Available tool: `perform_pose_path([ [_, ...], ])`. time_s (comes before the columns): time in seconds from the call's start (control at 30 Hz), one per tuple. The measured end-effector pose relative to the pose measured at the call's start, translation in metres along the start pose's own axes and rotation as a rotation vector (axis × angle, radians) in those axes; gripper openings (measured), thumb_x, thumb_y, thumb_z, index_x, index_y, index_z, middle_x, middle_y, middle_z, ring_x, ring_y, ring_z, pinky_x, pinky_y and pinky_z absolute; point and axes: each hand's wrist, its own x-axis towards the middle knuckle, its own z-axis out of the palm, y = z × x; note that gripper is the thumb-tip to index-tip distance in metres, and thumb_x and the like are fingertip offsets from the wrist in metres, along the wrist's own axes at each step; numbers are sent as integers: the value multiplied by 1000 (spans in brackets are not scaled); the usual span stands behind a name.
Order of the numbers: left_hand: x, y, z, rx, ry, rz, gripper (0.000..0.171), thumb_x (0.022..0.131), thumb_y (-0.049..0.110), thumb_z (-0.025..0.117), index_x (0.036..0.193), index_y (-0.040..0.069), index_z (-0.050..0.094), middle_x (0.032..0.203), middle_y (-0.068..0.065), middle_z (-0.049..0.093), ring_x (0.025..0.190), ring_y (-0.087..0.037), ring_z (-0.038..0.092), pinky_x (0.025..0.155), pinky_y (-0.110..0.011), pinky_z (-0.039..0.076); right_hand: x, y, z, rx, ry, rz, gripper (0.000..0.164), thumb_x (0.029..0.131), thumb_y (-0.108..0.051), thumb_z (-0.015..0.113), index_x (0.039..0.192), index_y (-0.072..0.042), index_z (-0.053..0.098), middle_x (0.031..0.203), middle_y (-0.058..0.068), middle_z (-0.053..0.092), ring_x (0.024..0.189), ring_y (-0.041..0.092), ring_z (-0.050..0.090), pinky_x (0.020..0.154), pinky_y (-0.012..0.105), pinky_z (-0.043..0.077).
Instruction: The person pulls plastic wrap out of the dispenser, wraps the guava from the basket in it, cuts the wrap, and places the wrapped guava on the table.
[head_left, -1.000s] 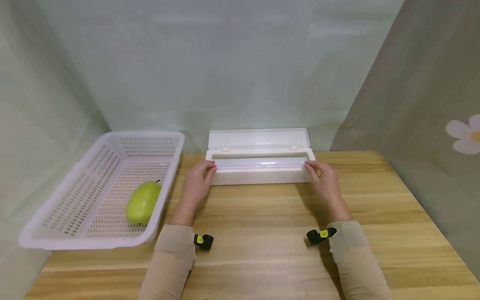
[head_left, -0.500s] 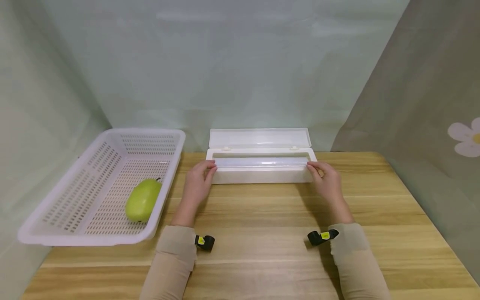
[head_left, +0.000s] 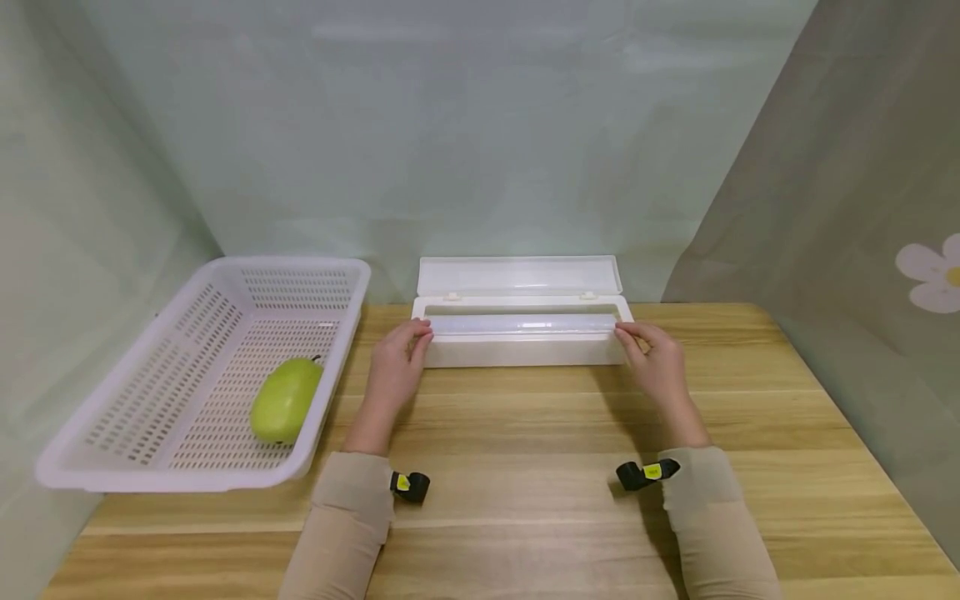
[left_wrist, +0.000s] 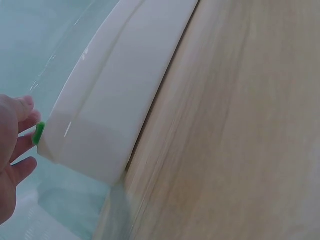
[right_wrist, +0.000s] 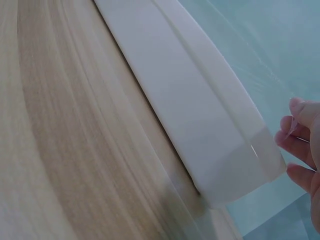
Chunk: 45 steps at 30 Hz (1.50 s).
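Observation:
A long white cling film dispenser (head_left: 525, 353) sits at the back of the table, its hinged lid (head_left: 517, 277) tipped back. Along its top lies clear film (head_left: 517, 324), shiny and stretched across the width. My left hand (head_left: 393, 367) pinches the film between thumb and fingers at the left end. At the opposite end my right hand (head_left: 656, 367) does likewise; a crumpled bit of film (right_wrist: 291, 127) shows in its fingers in the right wrist view. A small green piece (left_wrist: 38, 133) juts from the dispenser's end beside the left fingers in the left wrist view.
On the left stands a white perforated plastic basket (head_left: 172, 481) holding a green fruit (head_left: 287, 402) with a short stem. Black wrist cameras (head_left: 411, 487) hang over the wooden table (head_left: 517, 533). A pale curtain (head_left: 480, 142) rises right behind the dispenser.
Both hands stay at the two ends of the film, almost still. The head view has shifted very slightly.

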Motion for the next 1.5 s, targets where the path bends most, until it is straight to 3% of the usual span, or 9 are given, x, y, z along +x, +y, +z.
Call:
perform_pose_path([
  [0.27, 0, 3, 1, 3, 42, 44, 11, 85, 8, 60, 91, 0, 65, 99, -17, 65, 98, -28, 60, 86, -38, 47, 0, -1, -2, -2, 2, 8, 14, 82, -9, 64, 89, 2, 69, 89, 16, 67, 84, 29, 62, 75, 41, 48],
  [0.6, 1, 6, 1, 12, 82, 89, 12, 85, 8, 60, 91, 0, 65, 88, -13, 66, 85, -25, 62, 78, -36, 49, 1, -6, -4, 31, 13, 17, 16, 81, -10, 64, 90, 3, 68, 87, 18, 66, 87, 31, 62, 79, 43, 48],
  [0.8, 1, 8, 0, -1, 77, 84, 12, 86, 9, 59, 93, 0, 64, 95, -11, 66, 88, -24, 62, 76, -35, 50, 2, -5, -2, 56, 18, 35, 16, 83, -12, 63, 90, 2, 67, 93, 16, 66, 93, 30, 60, 85, 43, 46],
  [0.93, 2, 12, -2, -42, 58, 40, 12, 86, 8, 58, 92, 0, 63, 101, -10, 66, 85, -22, 62, 71, -32, 51, 2, -6, -2, 94, 30, 36, 14, 83, -11, 63, 88, 1, 67, 96, 13, 67, 95, 23, 60, 89, 29, 45],
  [1.1, 2, 13, -3, -175, -5, -63, 10, 88, 9, 56, 92, 1, 61, 106, -10, 65, 93, -20, 62, 74, -30, 52, 2, -8, -3, 142, 17, 92, 16, 84, -13, 62, 90, 1, 66, 97, 11, 67, 95, 14, 60, 84, 12, 42],
  [1.27, 2, 10, -2, -300, -64, -133, 11, 90, 12, 51, 92, 2, 57, 109, -8, 64, 102, -18, 60, 81, -24, 48, 3, -10, -4, 200, 0, 136, 15, 85, -11, 61, 92, 2, 65, 94, 13, 67, 88, 14, 61, 77, 13, 44],
  [1.33, 2, 10, -2, -326, -88, -156, 12, 91, 14, 50, 92, 3, 56, 109, -7, 64, 101, -15, 60, 79, -19, 48, 3, -15, -5, 230, -1, 139, 13, 85, -7, 60, 91, 4, 65, 93, 16, 67, 84, 10, 60, 72, 12, 44],
  [1.4, 2, 10, -2, -331, -113, -177, 12, 91, 15, 50, 94, 5, 56, 108, -6, 65, 83, -13, 62, 69, -16, 46, 4, -23, -8, 262, -4, 138, 12, 85, -3, 59, 91, 6, 64, 92, 20, 66, 81, 5, 58, 69, 10, 43],
  [1.5, 2, 12, -4, -343, -138, -202, 12, 92, 15, 49, 96, 5, 55, 106, -6, 66, 56, -12, 47, 54, -18, 37, 4, -35, -13, 310, -10, 155, 12, 85, 0, 56, 90, 10, 61, 93, 24, 64, 79, 1, 57, 67, 10, 43],
])
